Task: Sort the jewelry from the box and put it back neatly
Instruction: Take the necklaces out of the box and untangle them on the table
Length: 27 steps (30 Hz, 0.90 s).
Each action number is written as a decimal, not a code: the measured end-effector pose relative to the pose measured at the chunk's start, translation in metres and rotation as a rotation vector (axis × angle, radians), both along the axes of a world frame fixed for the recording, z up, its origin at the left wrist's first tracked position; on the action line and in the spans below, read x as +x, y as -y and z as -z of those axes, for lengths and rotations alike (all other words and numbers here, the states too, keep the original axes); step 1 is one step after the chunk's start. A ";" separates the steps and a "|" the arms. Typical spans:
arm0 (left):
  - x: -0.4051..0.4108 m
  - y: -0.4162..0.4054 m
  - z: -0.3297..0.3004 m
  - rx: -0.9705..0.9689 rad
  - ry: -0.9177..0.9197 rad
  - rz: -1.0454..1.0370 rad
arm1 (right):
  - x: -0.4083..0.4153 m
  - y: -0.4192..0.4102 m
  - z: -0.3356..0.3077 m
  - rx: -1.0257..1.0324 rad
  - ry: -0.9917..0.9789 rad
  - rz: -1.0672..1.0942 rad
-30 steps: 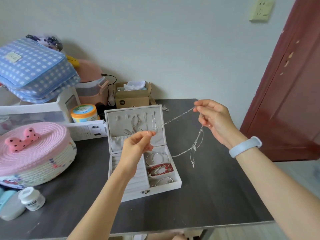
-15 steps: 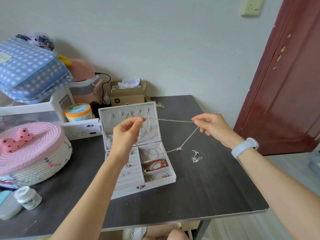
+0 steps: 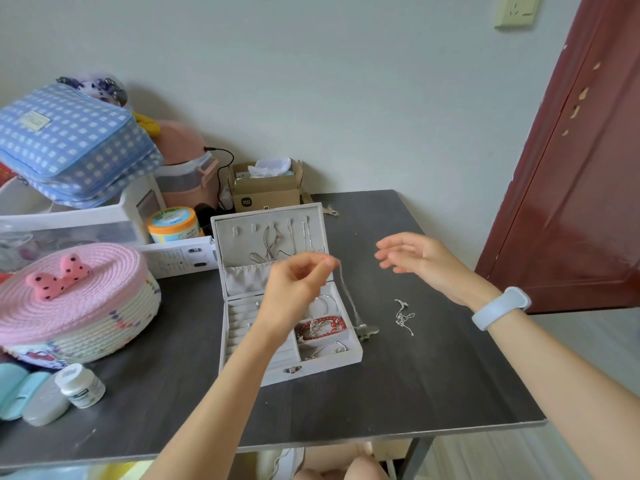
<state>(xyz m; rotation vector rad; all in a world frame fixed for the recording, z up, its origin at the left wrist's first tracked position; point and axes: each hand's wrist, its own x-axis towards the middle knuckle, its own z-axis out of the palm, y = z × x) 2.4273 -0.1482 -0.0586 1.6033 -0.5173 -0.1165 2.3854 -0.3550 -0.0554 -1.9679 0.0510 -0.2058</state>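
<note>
A white jewelry box (image 3: 332, 358) stands open on the dark table (image 3: 433, 375), its lid upright with chains hanging inside. My left hand (image 3: 298, 289) hovers over the box and pinches one end of a thin silver necklace (image 3: 349, 299). The chain hangs down to its pendant, which lies on the table by the box's right wall. My right hand (image 3: 412, 258) floats to the right with fingers spread, holding nothing. A second silver chain (image 3: 403, 317) lies bunched on the table below it. A red bead bracelet (image 3: 323, 327) and silver bangles sit in the box's right compartments.
A pink woven basket (image 3: 76, 306) with a bow sits at the left. A small white bottle (image 3: 80, 381) and pale cases lie near the front left edge. A cardboard box (image 3: 265, 188), an orange-lidded jar (image 3: 172, 224) and a blue checked bag (image 3: 69, 143) crowd the back left. A red door (image 3: 588, 168) stands right.
My right hand has let go of the necklace and opened. The chain, earlier stretched between both hands, now hangs from my left hand alone. The second chain has come to lie on the table.
</note>
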 end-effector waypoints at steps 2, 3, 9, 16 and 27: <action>-0.002 0.008 -0.005 0.017 0.058 0.021 | -0.003 -0.013 -0.003 0.011 -0.016 -0.108; -0.002 0.012 -0.008 0.030 0.096 0.020 | -0.004 -0.019 -0.004 0.024 -0.026 -0.162; 0.004 0.025 -0.028 -0.022 0.173 -0.087 | -0.009 -0.041 0.008 0.170 -0.122 -0.352; 0.023 0.026 -0.016 -0.134 -0.077 -0.146 | -0.015 -0.031 -0.003 0.149 0.023 -0.134; -0.001 0.081 0.059 -0.054 -0.459 0.314 | 0.003 0.000 -0.024 0.226 0.082 -0.030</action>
